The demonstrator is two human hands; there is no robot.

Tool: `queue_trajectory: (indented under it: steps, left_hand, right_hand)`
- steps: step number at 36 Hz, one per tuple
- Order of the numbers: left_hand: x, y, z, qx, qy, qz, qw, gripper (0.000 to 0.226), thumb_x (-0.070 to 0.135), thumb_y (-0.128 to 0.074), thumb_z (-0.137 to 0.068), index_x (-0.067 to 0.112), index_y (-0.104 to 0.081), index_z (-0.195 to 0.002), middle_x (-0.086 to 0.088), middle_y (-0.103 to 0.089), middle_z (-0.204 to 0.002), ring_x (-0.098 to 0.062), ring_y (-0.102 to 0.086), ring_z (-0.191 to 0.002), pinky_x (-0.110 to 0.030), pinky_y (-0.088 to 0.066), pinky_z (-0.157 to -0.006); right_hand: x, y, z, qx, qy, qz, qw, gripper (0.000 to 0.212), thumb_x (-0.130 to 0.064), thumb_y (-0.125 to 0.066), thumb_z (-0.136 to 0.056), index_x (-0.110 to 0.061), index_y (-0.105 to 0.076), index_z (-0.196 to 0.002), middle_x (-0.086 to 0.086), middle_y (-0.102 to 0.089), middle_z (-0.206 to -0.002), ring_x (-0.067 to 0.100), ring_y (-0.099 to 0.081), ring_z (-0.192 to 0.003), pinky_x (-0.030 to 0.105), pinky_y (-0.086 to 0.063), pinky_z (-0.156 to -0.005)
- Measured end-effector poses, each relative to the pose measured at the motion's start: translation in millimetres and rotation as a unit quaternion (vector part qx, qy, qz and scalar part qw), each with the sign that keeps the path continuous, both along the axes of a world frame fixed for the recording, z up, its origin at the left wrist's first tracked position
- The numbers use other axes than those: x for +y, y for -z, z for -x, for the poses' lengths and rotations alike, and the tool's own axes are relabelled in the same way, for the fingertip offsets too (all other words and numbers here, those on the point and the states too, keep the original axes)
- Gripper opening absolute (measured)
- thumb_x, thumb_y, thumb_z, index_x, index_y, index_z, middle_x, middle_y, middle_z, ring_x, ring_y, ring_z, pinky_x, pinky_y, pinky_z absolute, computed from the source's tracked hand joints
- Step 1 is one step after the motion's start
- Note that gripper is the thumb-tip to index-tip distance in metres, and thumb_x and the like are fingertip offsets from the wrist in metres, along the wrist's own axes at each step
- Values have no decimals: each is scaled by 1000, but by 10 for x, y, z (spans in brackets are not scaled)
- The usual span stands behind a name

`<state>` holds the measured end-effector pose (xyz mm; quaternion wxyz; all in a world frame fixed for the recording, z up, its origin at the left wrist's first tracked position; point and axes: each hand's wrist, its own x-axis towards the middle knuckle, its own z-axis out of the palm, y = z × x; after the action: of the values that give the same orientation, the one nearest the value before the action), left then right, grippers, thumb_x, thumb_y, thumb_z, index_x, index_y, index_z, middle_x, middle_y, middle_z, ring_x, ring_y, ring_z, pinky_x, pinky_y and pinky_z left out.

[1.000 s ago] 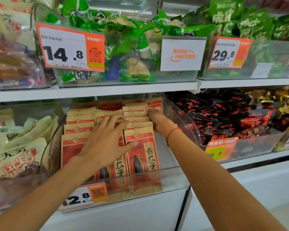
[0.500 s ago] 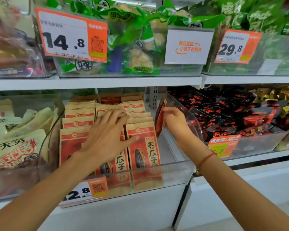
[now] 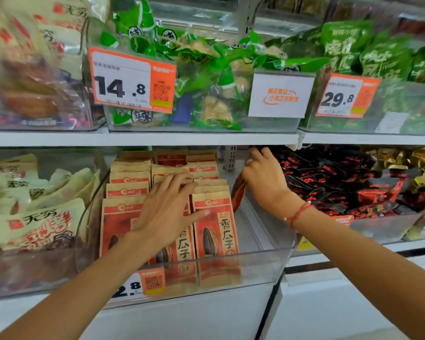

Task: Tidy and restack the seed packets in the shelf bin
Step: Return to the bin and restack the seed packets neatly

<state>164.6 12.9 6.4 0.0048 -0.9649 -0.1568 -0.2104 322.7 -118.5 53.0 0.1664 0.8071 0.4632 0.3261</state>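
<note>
Lifted from the stack, one seed packet (image 3: 238, 192) hangs pinched in the right hand's (image 3: 264, 179) grip.

The seed packets (image 3: 214, 231) stand in rows, front to back, in the left part of the shelf bin (image 3: 260, 266); its right part lies bare. The left hand (image 3: 167, 212) rests flat on the front packets. The right hand (image 3: 265, 180) is at the bin's right wall, holding a single packet (image 3: 238, 195) edge-on just inside it. Another bin of snack bags (image 3: 30, 217) sits to the left, a bin of dark packets (image 3: 341, 182) to the right, and bins of green bags (image 3: 206, 77) on the shelf above.
</note>
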Motion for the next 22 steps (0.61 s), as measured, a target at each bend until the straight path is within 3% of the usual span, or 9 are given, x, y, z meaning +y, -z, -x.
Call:
queue_trajectory:
  steps: [2,3,6,7,9,11,13,19,22]
  left_hand:
    - [-2,2,-1,-1,2,-5,1000,73,69,-40,-86,25,-38,-144,3,-33,-149,-17,-28,-138,-38,-25,-113]
    - [-7,1,11,-3,6,-9,1000,73,68,-40,-86,24,-37,-145,2,-33,-150,-18,-27,-140,-38,-21,-115]
    - [-45,-15,102,-11,15,-22,1000,72,64,-44,-87,24,-36,-146,0,-28,-155,-20,-20,-145,-38,-4,-116]
    - [-56,-32,154,-13,16,-24,1000,71,63,-45,-88,25,-34,-147,0,-25,-157,-20,-18,-145,-37,0,-115]
    - [-65,-60,294,-20,14,-23,999,69,58,-50,-89,28,-31,-148,3,-21,-158,-19,-15,-146,-37,1,-116]
    - [-59,-85,469,-29,9,-17,999,69,49,-59,-88,30,-30,-148,4,-23,-157,-19,-17,-145,-38,-5,-117]
    - [-34,-97,641,-24,-6,-20,999,72,44,-64,-86,29,-30,-148,4,-23,-157,-18,-19,-144,-37,-10,-117]
    - [26,-61,894,47,-52,11,998,73,48,-52,-92,23,-19,-152,2,-30,-155,-18,-28,-142,-39,-15,-117]
    - [10,-49,915,60,-58,54,995,77,42,-57,-92,27,-12,-153,1,-35,-153,-18,-37,-136,-39,-33,-109]
  right_hand:
    - [-144,-8,114,-12,-46,-14,999,24,-10,-84,-42,-16,-63,-53,3,-61,-54,27,-61,-75,33,-29,-73]
    - [-235,14,162,-1,-75,-31,997,25,-10,-83,-41,-16,-62,-52,3,-60,-51,27,-62,-70,34,-31,-75]
    - [-560,75,285,19,-152,-101,983,6,-8,-64,-63,-13,-64,-67,5,-64,-60,27,-65,-69,35,-36,-94]
    - [-673,59,342,31,-161,-138,977,11,-10,-54,-71,-12,-64,-72,4,-65,-64,27,-65,-70,36,-36,-97]
    - [-893,-23,482,22,-170,-191,966,15,-11,-50,-80,-13,-65,-80,4,-65,-73,28,-63,-75,35,-35,-95]
    - [-1086,-122,627,3,-188,-232,954,13,-6,-61,-75,-12,-67,-85,5,-66,-80,30,-60,-78,35,-36,-87]
    - [-1207,-244,779,6,-210,-257,943,18,-6,-57,-75,-8,-66,-90,8,-65,-85,32,-58,-79,36,-34,-81]
    - [-796,-396,968,21,-261,-163,951,16,-11,-57,-78,-15,-56,-94,7,-60,-79,29,-52,-73,33,-26,-69]
    - [-398,-309,878,50,-245,-75,965,37,0,-70,-67,-16,-58,-99,4,-63,-82,28,-54,-78,33,-30,-68]
